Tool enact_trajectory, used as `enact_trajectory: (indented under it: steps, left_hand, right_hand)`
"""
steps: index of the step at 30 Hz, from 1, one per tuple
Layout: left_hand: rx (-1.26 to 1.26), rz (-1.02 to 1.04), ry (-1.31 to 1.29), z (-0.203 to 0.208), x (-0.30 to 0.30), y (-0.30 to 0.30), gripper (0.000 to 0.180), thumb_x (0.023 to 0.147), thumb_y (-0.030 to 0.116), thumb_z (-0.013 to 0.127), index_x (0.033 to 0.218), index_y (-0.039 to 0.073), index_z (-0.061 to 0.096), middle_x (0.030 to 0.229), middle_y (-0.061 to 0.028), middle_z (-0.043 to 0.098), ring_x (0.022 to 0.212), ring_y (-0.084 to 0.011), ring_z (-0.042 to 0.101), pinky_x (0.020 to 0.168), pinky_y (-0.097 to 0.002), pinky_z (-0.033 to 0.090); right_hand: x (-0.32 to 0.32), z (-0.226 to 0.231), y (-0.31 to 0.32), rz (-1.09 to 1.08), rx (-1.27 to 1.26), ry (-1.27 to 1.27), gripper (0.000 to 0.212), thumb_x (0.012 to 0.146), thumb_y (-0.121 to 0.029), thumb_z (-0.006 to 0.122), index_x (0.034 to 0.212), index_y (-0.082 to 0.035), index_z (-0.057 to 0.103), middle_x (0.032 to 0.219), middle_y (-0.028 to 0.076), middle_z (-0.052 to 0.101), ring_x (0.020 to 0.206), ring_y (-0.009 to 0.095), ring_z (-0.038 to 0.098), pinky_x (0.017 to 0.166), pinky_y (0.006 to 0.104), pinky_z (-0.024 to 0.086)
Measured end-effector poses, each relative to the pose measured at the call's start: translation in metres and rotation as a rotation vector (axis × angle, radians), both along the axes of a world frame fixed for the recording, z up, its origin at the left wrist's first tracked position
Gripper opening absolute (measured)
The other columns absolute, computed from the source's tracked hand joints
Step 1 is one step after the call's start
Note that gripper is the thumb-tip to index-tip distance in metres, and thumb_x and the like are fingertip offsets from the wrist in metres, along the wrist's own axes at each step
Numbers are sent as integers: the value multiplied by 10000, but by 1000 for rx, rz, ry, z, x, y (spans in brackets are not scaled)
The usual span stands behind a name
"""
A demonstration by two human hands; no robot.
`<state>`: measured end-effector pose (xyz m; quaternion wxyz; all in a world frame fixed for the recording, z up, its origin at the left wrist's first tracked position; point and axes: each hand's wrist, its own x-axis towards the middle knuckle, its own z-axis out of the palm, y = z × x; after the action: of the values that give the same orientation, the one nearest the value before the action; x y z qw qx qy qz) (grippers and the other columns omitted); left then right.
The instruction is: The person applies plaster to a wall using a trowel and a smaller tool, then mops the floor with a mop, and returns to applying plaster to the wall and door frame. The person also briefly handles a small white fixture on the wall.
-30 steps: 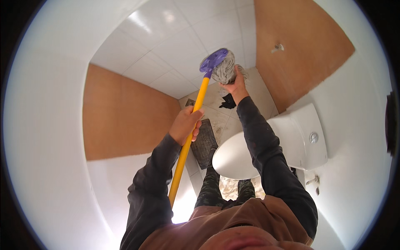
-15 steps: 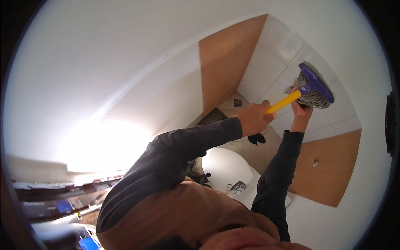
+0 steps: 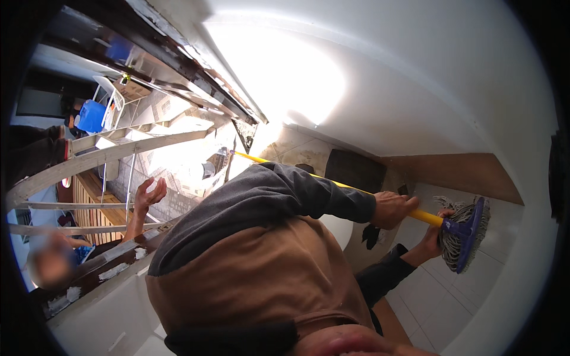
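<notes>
A mop with a yellow handle [image 3: 426, 218], a purple head plate [image 3: 474, 228] and grey string strands [image 3: 453, 252] is held up at the right, its head close to a white tiled wall. Around the handle, just below the head, my left hand [image 3: 393, 209] is closed. My right hand [image 3: 430, 242] is at the head against the strands, its fingers curled and partly covered by them. From my left hand the long handle runs back behind my left forearm, coming out again near the doorway.
White toilet [image 3: 342, 230] beneath my arms, partly hidden; a black cloth-like thing [image 3: 371, 236] lies on the floor beside it. At left, a worn dark door frame [image 3: 196, 62], a pale ladder [image 3: 113, 148], a blue container [image 3: 92, 115] and another person's raised hand [image 3: 149, 194].
The view has swung round, bringing the doorway, ladder and another person into sight at left. The mop head now sits lower in the picture; both my hands stay on the mop.
</notes>
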<state>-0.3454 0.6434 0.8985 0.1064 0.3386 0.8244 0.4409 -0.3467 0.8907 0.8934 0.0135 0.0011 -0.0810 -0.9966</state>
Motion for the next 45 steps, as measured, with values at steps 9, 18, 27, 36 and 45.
enact_trajectory:
  steps: [9, 18, 27, 36, 45]
  left_hand:
    - [-68, 320, -104, -30, 66, -141, 321, 831, 61, 623, 1102, 45, 451, 925, -177, 570, 831, -383, 636, 701, -471, 501]
    - [-58, 1019, -39, -24, 175, -265, 304, 777, 92, 689, 1050, 99, 554, 953, -115, 600, 894, -317, 646, 716, -418, 513]
    - [102, 1827, 293, -37, 287, -356, 283, 770, 45, 658, 1040, 55, 573, 944, -151, 601, 860, -362, 616, 741, -413, 503]
    - [156, 2258, 278, -56, 367, -432, 219, 838, -22, 623, 1019, 38, 516, 780, -69, 615, 613, -128, 620, 498, -284, 489]
    - [201, 2789, 693, -42, 432, -514, 251, 777, -70, 551, 993, 59, 542, 739, -63, 575, 613, -181, 590, 547, -294, 470]
  right_hand:
    - [26, 8, -192, 216, 239, -325, 614, 765, -133, 714, 1296, 41, 459, 1183, 219, 423, 1169, 358, 437, 1035, 505, 391]
    - [45, 45, -379, 754, 558, -267, 465, 981, -312, 493, 1322, 5, 494, 1349, 141, 525, 1258, 279, 462, 1138, 477, 263]
    - [94, 12, -579, 1462, 616, 342, 401, 931, -234, 561, 1272, -26, 527, 1268, 103, 570, 1153, 224, 538, 987, 389, 429]
    - [194, -3, -742, 1781, 624, 1021, 384, 874, -70, 659, 1229, -7, 528, 1168, 102, 606, 1015, 231, 613, 856, 371, 546]
    - [337, 34, -896, 2541, 816, 712, 665, 902, -621, 305, 1326, -162, 533, 1402, 74, 513, 1301, 338, 431, 1071, 660, 146]
